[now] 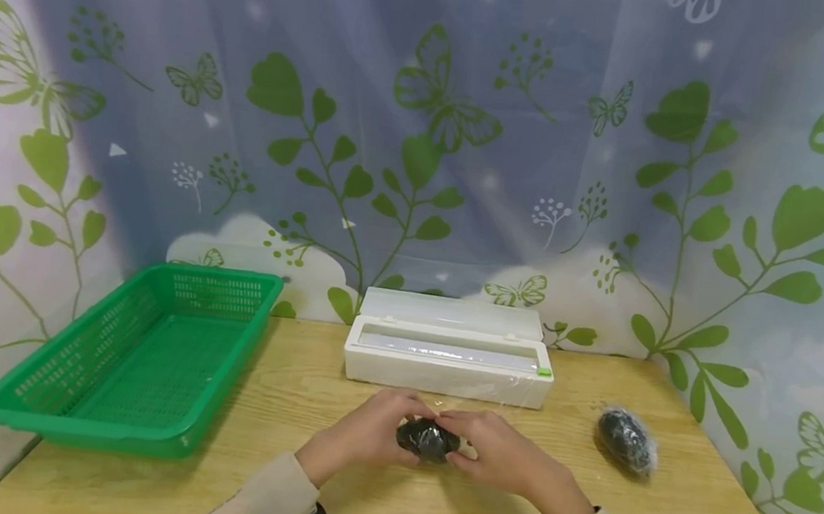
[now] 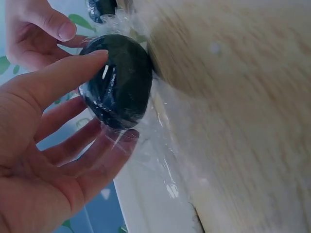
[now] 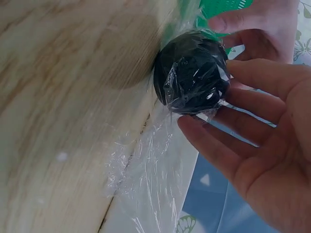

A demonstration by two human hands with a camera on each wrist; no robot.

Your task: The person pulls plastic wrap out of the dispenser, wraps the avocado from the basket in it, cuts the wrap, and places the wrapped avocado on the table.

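Observation:
Both hands hold a dark, oval avocado (image 1: 429, 440) close over the table, in front of the white cling film box (image 1: 447, 375). On its near side in the left wrist view lies the thumb of my left hand (image 2: 53, 160), with the fingers curved beneath. My right hand (image 3: 262, 116) grips the opposite side between thumb and fingers. Clear cling film (image 3: 150, 179) covers the avocado in glossy wrinkles and trails toward the box. The box's lid (image 1: 451, 312) stands raised, with the film roll showing inside.
A second dark avocado (image 1: 626, 440), wrapped in film, lies at the right of the wooden table (image 1: 275, 410). On the left sits a green plastic basket (image 1: 150, 380) with perforated sides. A patterned curtain (image 1: 541, 178) hangs right behind the table.

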